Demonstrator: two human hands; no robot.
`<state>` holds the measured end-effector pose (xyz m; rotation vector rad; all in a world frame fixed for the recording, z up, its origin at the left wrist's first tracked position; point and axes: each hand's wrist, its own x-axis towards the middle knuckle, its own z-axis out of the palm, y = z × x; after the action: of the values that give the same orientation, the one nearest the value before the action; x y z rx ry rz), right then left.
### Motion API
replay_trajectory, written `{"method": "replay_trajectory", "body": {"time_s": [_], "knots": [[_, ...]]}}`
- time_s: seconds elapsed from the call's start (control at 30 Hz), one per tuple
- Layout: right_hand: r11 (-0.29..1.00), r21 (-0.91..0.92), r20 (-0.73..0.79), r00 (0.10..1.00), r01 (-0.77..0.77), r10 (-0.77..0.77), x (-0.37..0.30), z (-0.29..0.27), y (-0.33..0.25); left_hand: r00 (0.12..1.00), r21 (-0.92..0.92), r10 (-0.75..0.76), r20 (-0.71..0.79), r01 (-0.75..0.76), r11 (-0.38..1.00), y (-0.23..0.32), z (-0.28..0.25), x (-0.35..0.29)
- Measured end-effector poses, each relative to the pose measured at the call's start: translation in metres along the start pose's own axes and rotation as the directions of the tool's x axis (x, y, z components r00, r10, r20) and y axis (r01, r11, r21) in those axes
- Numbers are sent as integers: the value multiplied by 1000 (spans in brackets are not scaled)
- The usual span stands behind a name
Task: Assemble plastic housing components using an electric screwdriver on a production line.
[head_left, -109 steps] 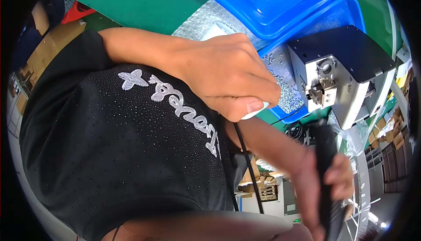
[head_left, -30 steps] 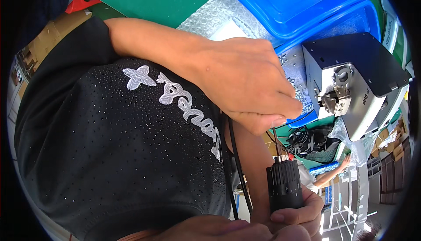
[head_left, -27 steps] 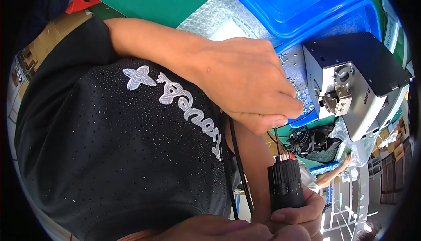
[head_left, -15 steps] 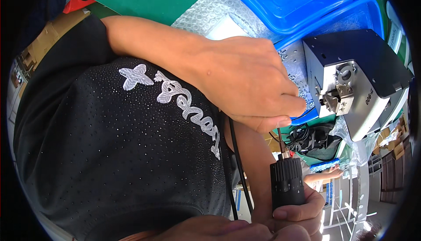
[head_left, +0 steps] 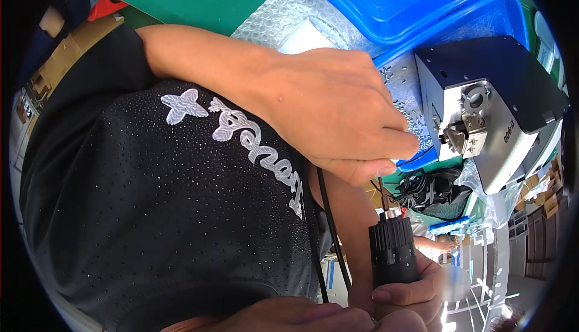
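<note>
Our L hand (head_left: 338,111) is curled, prob. pinching a small white pc. (head_left: 395,161), mostly hidden, to steady it; our R hand (head_left: 410,296) wraps the black drill (head_left: 392,250) just below, prob. keeping its bit (head_left: 385,200) lined up w/ L thumb.

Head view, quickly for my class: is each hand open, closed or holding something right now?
Left hand: closed in a pinch; what it grips cannot be told.
Right hand: closed, holding a black driver tool.
</note>
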<state>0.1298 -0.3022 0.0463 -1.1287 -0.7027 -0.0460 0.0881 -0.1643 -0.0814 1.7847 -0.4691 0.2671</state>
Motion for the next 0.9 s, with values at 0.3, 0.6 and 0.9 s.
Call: {"method": "replay_trajectory", "body": {"time_s": [0.3, 0.6, 0.9], "knots": [[989, 143, 29, 999, 19, -24, -2, -12, -9, 991, -74, 117, -60, -121, 990, -5, -6, -2], [990, 136, 23, 999, -39, 36, -5, -17, -7, 983, -103, 139, -120, -152, 983, -8, -4, -3], [991, 134, -24, 1000, 13, -9, -6, -13, -1, 981, -102, 152, -117, -165, 981, -6, -6, -6]]}}
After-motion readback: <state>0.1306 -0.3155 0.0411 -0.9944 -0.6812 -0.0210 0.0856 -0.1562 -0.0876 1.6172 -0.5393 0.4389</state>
